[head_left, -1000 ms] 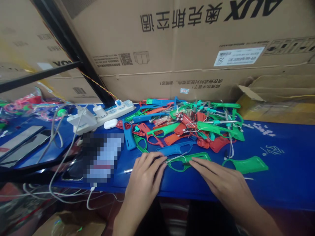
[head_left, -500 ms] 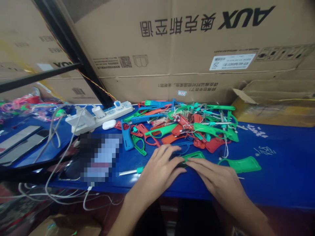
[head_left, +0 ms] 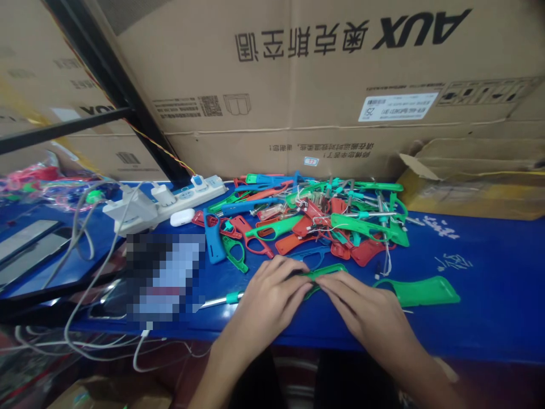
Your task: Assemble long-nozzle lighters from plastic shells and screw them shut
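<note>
Left hand [head_left: 275, 292] and right hand [head_left: 368, 307] close together at the bench [head_left: 489, 318], fingertips pinched on a green half-shell [head_left: 334, 270] between them. Teal-collared metal tube [head_left: 232, 297] juts out left of left hand. Loose green shell [head_left: 428, 291] just beside right hand.

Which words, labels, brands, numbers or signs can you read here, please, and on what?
"AUX 奥克斯空调": large cardboard box, upside down.
"师傅您辛苦了!请在搬运时对我温柔些,谢谢您!": same box, lower, upside down.
"AUX": left cardboard box, partly hidden.
"25", apparently: white label; its other print is too small.
Unreadable: small sticker, large box's other fine print, pixelated phone screen.
</note>
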`<action>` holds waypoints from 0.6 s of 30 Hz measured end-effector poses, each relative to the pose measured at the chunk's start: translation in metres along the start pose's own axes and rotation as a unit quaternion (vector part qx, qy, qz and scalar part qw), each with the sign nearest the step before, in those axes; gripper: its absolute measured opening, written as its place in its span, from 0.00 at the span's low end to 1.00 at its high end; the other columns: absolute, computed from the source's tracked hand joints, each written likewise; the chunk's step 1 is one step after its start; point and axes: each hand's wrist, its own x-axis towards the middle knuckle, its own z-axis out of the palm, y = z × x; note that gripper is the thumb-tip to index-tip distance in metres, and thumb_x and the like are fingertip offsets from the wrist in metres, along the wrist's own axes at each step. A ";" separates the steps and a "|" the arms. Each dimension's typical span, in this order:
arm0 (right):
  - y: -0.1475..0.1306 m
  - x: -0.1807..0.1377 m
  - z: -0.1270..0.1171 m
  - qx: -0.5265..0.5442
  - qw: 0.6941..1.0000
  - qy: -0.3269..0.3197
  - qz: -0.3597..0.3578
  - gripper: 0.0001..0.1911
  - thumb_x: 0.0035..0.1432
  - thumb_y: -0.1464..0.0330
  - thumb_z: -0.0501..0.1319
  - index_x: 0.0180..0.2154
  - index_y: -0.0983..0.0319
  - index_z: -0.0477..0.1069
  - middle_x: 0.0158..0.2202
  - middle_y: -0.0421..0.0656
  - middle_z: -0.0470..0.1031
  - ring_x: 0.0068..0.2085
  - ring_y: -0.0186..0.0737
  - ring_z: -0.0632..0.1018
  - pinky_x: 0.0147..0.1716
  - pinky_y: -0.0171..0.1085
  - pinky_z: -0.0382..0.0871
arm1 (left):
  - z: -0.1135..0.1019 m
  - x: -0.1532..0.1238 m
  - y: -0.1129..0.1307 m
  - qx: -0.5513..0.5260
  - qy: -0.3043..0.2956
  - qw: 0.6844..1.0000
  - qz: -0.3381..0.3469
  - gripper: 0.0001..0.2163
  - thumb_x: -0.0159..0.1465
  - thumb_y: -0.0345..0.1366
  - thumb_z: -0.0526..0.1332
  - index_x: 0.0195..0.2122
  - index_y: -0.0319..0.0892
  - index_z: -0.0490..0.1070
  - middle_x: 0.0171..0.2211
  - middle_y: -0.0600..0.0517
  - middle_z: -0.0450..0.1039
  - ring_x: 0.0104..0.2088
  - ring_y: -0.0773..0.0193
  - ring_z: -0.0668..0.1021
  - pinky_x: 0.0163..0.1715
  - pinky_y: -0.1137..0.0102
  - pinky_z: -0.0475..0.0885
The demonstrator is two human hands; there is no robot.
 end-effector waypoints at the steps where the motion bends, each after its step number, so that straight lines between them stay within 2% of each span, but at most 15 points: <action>1: 0.001 0.000 0.000 0.011 1.000 -0.005 0.005 0.17 0.74 0.68 0.50 0.49 0.57 0.77 0.44 0.40 0.83 0.33 0.37 0.85 0.27 0.32 0.76 | 0.001 0.000 0.000 0.001 0.003 1.000 0.001 0.08 0.75 0.35 0.56 0.46 0.46 0.76 0.50 0.53 0.76 0.50 0.60 0.75 0.50 0.62 0.68; 11: 0.003 0.005 -0.003 0.083 0.996 -0.006 0.037 0.13 0.72 0.68 0.55 0.47 0.58 0.79 0.42 0.43 0.84 0.36 0.36 0.84 0.37 0.31 0.78 | 0.002 0.005 0.004 0.047 0.026 0.998 0.017 0.08 0.74 0.35 0.56 0.42 0.43 0.75 0.46 0.51 0.78 0.46 0.59 0.76 0.46 0.59 0.66; 14: 0.002 0.004 -0.003 0.095 0.995 -0.007 0.022 0.14 0.71 0.71 0.55 0.46 0.58 0.79 0.43 0.42 0.83 0.36 0.35 0.84 0.40 0.32 0.78 | 0.002 0.005 0.004 0.049 0.028 0.998 0.020 0.07 0.74 0.34 0.57 0.42 0.43 0.75 0.46 0.51 0.78 0.46 0.59 0.76 0.47 0.59 0.66; 18: 0.001 0.003 -0.004 0.074 0.997 -0.007 0.010 0.14 0.70 0.74 0.55 0.46 0.59 0.79 0.45 0.43 0.83 0.37 0.36 0.85 0.38 0.31 0.78 | 0.003 0.004 0.003 0.042 0.028 0.999 0.018 0.06 0.73 0.34 0.58 0.41 0.43 0.75 0.47 0.52 0.78 0.46 0.59 0.76 0.47 0.60 0.66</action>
